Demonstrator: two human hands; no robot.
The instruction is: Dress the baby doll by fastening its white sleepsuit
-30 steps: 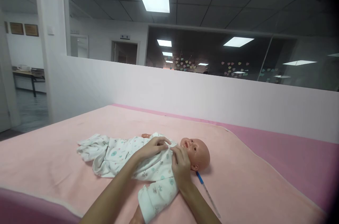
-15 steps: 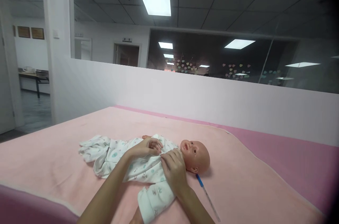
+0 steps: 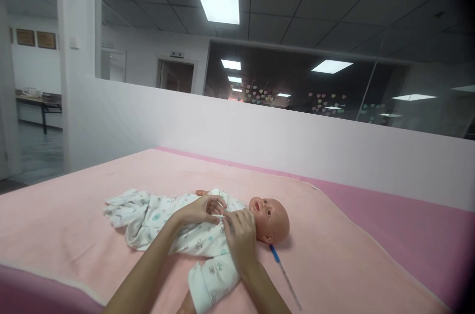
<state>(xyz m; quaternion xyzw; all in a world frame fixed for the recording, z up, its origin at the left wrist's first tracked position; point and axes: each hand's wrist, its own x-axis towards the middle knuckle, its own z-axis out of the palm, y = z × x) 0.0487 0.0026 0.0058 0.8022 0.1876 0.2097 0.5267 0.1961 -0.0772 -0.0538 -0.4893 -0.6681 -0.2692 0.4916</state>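
Observation:
A baby doll (image 3: pixel 272 220) lies on its back on a pink sheet, its head to the right. It wears a white printed outfit (image 3: pixel 200 241) whose loose legs are bunched at the left. Over the doll's chest, my left hand (image 3: pixel 208 208) has curled fingers at the front of the outfit, pinching the fabric near my right fingertips. My right hand (image 3: pixel 241 235) lies just below the doll's chin, fingers bent together on the cloth at the same spot. What exactly the fingertips hold is too small to tell.
A thin stick with a blue end (image 3: pixel 285 277) lies beside the doll's head. The pink sheet (image 3: pixel 352 264) covers a padded surface bordered by a low white wall (image 3: pixel 260 131) with glass above. At the far left is a doorway.
The view has shifted slightly, moving the scene a little to the left. Both hands stay together at the chest, with my left fingers slightly more curved.

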